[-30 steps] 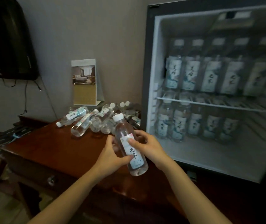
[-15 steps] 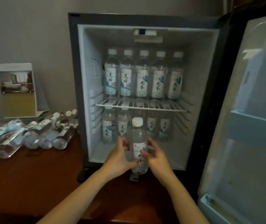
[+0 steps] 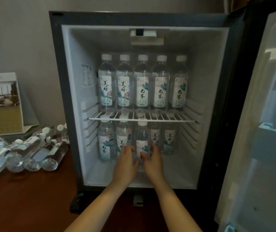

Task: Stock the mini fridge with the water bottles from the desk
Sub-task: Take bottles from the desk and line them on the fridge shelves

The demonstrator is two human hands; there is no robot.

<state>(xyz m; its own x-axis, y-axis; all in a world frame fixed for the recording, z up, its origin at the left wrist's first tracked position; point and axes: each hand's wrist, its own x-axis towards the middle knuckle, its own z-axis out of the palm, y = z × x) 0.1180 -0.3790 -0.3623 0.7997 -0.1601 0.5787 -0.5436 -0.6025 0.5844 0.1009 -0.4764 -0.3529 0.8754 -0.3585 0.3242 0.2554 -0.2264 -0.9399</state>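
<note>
The mini fridge [image 3: 70, 104] stands open on the wooden desk [image 3: 25, 198]. Both my hands reach into its lower compartment and hold one clear water bottle [image 3: 142, 136] upright there, white cap just under the wire shelf [image 3: 142, 118]. My left hand [image 3: 125, 163] grips its left side, my right hand [image 3: 151, 160] its right side. Other labelled bottles stand on either side of it. A row of several bottles [image 3: 142, 84] fills the upper shelf. A pile of bottles [image 3: 31, 151] lies on the desk to the left of the fridge.
The fridge door [image 3: 267, 131] hangs open at the right, with its shelves facing me. A standing card with a room photo [image 3: 1, 104] leans against the wall behind the bottle pile. Bare fridge floor shows in front of the lower row.
My view swung from the desk to the fridge. Both hands carried the bottle from over the desk into the lower compartment, where it now stands between the other bottles.
</note>
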